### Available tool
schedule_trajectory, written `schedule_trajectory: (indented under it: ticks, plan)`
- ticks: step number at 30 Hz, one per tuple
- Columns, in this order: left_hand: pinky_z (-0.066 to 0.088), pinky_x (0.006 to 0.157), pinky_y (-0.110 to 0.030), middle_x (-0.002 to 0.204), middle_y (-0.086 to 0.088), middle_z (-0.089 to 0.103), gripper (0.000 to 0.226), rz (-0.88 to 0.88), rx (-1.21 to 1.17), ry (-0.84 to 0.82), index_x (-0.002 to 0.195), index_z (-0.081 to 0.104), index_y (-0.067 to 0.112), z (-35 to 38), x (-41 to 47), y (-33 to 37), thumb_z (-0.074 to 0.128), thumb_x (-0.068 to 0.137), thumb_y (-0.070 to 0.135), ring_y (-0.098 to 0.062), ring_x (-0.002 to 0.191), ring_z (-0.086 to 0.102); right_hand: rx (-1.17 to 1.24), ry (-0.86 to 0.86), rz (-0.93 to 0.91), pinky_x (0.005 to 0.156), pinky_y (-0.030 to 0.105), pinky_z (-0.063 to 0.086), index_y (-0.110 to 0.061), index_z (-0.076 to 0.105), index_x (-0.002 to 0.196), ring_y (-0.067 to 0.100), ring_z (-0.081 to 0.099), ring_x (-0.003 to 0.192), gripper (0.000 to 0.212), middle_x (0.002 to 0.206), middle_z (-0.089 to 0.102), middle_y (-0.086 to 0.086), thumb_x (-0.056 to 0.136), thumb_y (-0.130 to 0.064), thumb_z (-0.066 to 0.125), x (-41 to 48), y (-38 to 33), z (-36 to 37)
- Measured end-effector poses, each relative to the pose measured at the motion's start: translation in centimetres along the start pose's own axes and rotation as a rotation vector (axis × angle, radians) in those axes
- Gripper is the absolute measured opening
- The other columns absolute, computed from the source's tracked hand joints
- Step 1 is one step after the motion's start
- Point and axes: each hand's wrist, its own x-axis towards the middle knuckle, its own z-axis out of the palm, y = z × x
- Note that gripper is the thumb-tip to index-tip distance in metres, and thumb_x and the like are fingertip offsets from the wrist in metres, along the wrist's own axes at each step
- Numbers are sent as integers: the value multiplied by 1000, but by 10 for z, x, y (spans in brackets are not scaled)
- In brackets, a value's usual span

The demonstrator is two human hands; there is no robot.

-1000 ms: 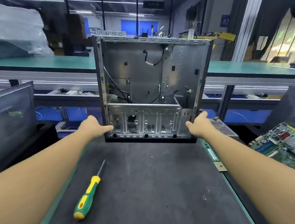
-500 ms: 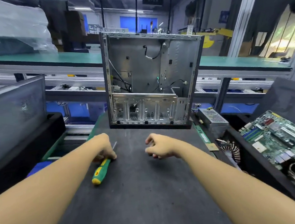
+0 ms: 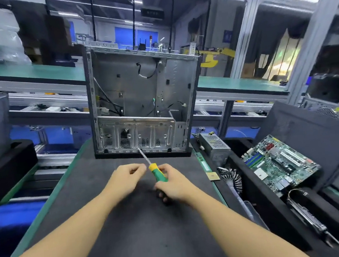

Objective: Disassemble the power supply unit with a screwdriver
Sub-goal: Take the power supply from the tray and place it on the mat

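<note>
While you are gripping the green handle of the screwdriver (image 3: 158, 173) in your right hand (image 3: 174, 182), its shaft is pointing up and away toward the foot of the open computer case (image 3: 138, 89), which is standing upright at the far end of the dark mat (image 3: 134, 238). Your left hand (image 3: 126, 179) is hovering just beside the yellow collar with its fingers curled. Motion blur is hiding whether it is touching the tool, so I cannot tell. Both hands are sitting close together over the mat.

The power supply unit (image 3: 214, 144), a grey perforated box, is lying off the mat's right edge, just beside the case's lower right corner and apart from both hands. A green motherboard (image 3: 280, 160) is resting further right.

By my reading you are at the tool-in-hand stage, with no screw on the unit being worked yet. The next move is likely calling for three things — bringing that box onto the mat, turning it so its cover screws are facing you, and steadying it with the left hand before seating the tip squarely.
</note>
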Motion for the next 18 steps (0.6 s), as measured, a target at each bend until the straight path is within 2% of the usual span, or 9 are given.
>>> schedule_trajectory:
  ticks: [2, 3, 6, 8, 10, 15, 18]
  plan:
    - [44, 87, -19, 105, 16, 70, 17, 48, 214, -22, 109, 75, 27, 4, 3, -11, 65, 96, 27, -6, 96, 62, -174, 101, -77, 65, 20, 46, -38, 51, 114, 16, 60, 80, 40, 105, 63, -7, 81, -15, 57, 3, 10, -12]
    - [45, 89, -21, 109, 9, 70, 18, 73, 253, -22, 111, 74, 23, 6, 5, -15, 65, 96, 24, -9, 98, 64, -222, 136, -111, 70, 20, 45, -40, 51, 112, 17, 59, 88, 41, 106, 63, -8, 80, -15, 55, 5, 15, -17]
    - [45, 86, -24, 101, 4, 68, 12, 125, 277, 5, 102, 75, 22, 10, 11, -19, 67, 94, 20, -13, 92, 63, -325, 224, -170, 89, 34, 45, -31, 57, 121, 22, 54, 105, 46, 112, 57, -2, 80, -11, 56, 12, 32, -20]
    - [47, 86, -29, 93, 5, 65, 8, 157, 313, 1, 95, 72, 26, 13, 14, -24, 68, 93, 20, -13, 87, 61, -457, 250, -161, 96, 36, 38, -30, 58, 129, 23, 47, 112, 46, 119, 50, 0, 86, -15, 57, 15, 45, -16]
    - [48, 84, -32, 88, 8, 62, 7, 182, 379, -20, 93, 70, 28, 16, 15, -29, 68, 91, 21, -12, 82, 58, -527, 253, -151, 96, 36, 32, -33, 55, 134, 22, 44, 116, 45, 122, 47, -1, 91, -21, 56, 19, 52, -15]
    - [40, 69, -16, 86, 9, 63, 10, 168, 303, 34, 91, 67, 26, 15, 17, -37, 67, 89, 16, -5, 74, 57, -512, 322, -146, 98, 37, 31, -24, 47, 136, 21, 46, 122, 45, 127, 49, -1, 92, -23, 57, 23, 55, -13]
    - [47, 79, -27, 88, 12, 60, 15, 198, 326, 30, 90, 63, 31, 18, 16, -41, 68, 88, 17, -5, 80, 57, -513, 348, -162, 93, 35, 30, -25, 52, 126, 21, 47, 116, 37, 122, 51, -4, 90, -23, 57, 23, 56, -12]
